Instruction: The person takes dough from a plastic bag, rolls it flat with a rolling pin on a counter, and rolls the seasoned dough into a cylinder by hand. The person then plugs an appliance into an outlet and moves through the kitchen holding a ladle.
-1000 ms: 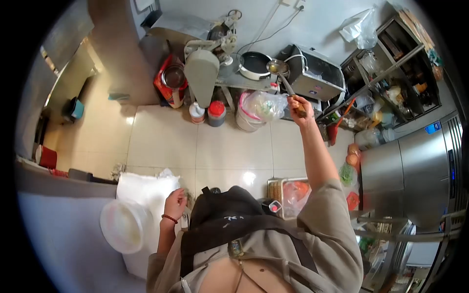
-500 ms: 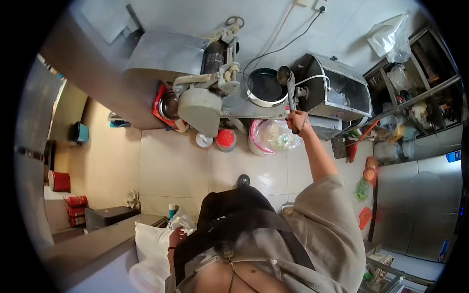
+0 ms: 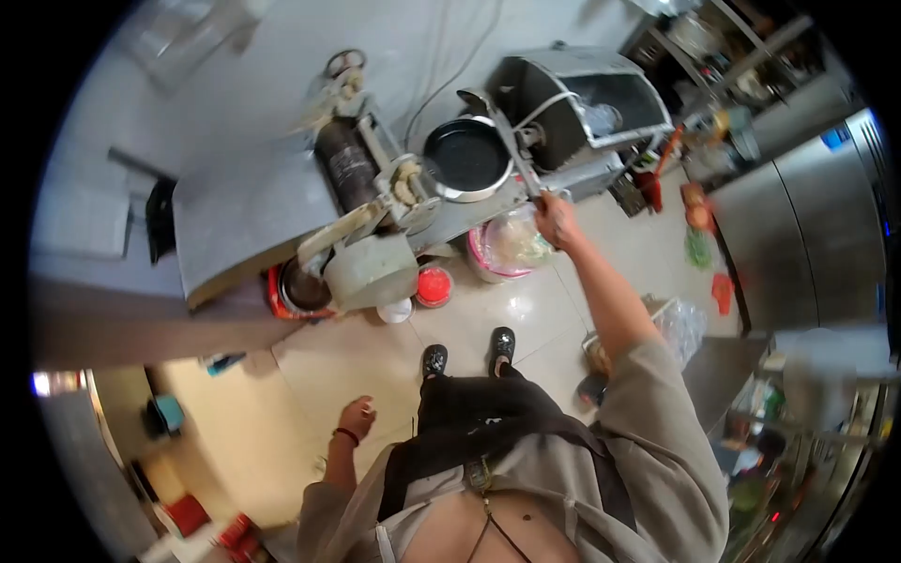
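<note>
My right hand is wrapped round the handle of a metal ladle, whose bowl end is raised at the right rim of a round black pan with a white rim. The pan sits on a metal counter beside a dough-rolling machine. Low on the left, my left hand hangs over the floor with its fingers loosely curled; it touches nothing, and no object shows in it.
Below the counter are a pink-rimmed bucket with a plastic bag and a red-lidded jar. A grey metal appliance stands right of the pan. A steel fridge is at the right, a basket on the floor.
The view has turned and moved nearer the counter. My right hand and the ladle have stayed by the pan; my left hand now hangs over bare floor, away from the white sack.
</note>
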